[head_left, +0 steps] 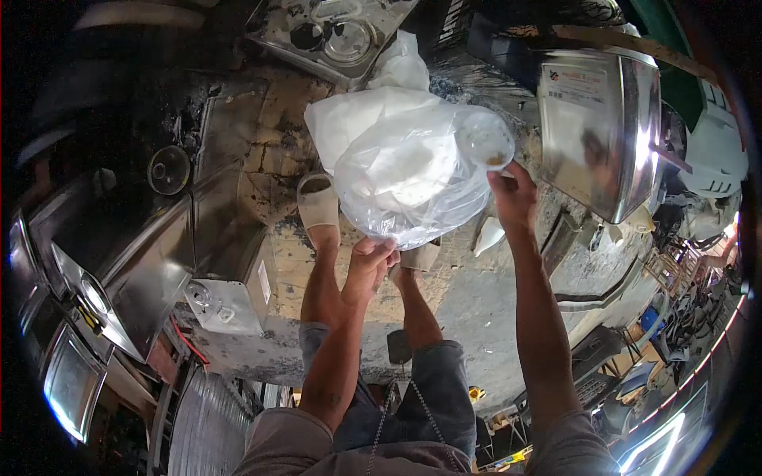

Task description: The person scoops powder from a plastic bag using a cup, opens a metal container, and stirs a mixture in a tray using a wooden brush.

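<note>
In front of me is a large clear plastic bag (413, 170) with white contents that I cannot make out. My left hand (371, 266) is closed on the near edge of this bag. My right hand (514, 197) pinches the rim of a small, round, clear plastic cup (486, 141) at the bag's right side. Something brownish shows in the cup, and I cannot tell whether the bag's film lies over it. Behind the bag is a white sack (345, 119), partly hidden by it.
A shiny metal can (587, 135) stands at the right. More metal cans (230, 305) are at the left, and a metal tray with round openings (349, 40) lies at the far side. My feet in light shoes (320, 208) are below the bag on the stained floor (309, 278).
</note>
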A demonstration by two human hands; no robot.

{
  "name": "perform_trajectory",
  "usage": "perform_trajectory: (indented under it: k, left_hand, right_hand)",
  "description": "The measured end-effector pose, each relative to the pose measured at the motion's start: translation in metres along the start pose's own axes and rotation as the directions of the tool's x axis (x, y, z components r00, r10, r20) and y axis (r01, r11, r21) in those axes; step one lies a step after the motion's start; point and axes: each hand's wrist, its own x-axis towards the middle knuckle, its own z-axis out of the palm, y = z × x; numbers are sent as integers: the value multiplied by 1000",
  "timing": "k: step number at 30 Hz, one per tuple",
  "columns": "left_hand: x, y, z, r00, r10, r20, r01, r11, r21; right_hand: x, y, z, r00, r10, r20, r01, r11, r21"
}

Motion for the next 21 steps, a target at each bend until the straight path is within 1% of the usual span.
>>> perform_trajectory:
  k: [1,2,3,5,6,8,9,10,11,12,13,15,16,17,18,19,20,21]
  left_hand:
    - [0,0,-2,1000,-2,-9,2,1000,3]
    - [-1,-1,-4,1000,-6,-4,6,1000,-10]
    - [-2,-3,-6,1000,-9,2,9,1000,-23]
    - [-1,-5,-9,1000,-27,3,27,999,-37]
    - [-1,-4,-9,999,-43,11,43,998,-51]
    - [-1,-4,-7,999,-30,11,31,997,-69]
    - [-2,-4,-6,1000,-16,16,18,996,-86]
    - [-1,-3,-7,1000,-18,12,19,996,-82]
    - [-2,-3,-7,999,-33,29,35,995,-91]
    - [-2,-3,-8,998,-48,47,53,993,-102]
    - [-3,0,-6,998,-52,42,56,993,-101]
    - [-2,6,-4,977,-113,182,139,981,-137]
    - [-1,5,-6,978,-115,176,139,981,-134]
    - [0,3,-6,979,-89,186,111,988,-107]
    - [1,1,-5,979,-64,195,81,993,-81]
    - [0,0,-5,980,-65,188,81,994,-78]
    - [2,1,-5,980,-83,179,94,994,-53]
    - [3,3,-5,981,-99,169,105,994,-28]
  right_hand:
    - [-5,11,4,1000,15,23,-17,997,70]
    - [-7,27,4,996,40,78,-47,995,84]
    - [-8,26,7,995,45,84,-52,995,86]
    - [-8,22,11,993,-45,110,51,997,-58]
    - [-7,15,14,993,-41,114,48,997,-56]
    - [-3,4,20,977,-136,163,157,980,-123]
    - [2,6,24,977,-132,166,152,981,-120]
    - [8,8,27,942,-256,218,302,929,-213]
    - [13,10,31,886,-367,281,444,846,-294]
    - [16,-2,35,865,-354,356,479,793,-377]
    - [19,-1,42,866,-348,358,475,796,-375]
    - [32,1,56,878,-293,379,475,638,-607]
    - [42,7,64,901,-189,390,419,609,-674]
    - [50,12,71,900,-187,393,420,614,-668]
    - [55,14,77,892,-230,390,449,559,-697]
    - [59,17,83,881,-272,386,473,501,-725]
    - [61,20,90,873,-278,400,486,458,-744]
    - [64,22,98,872,-280,401,489,465,-738]
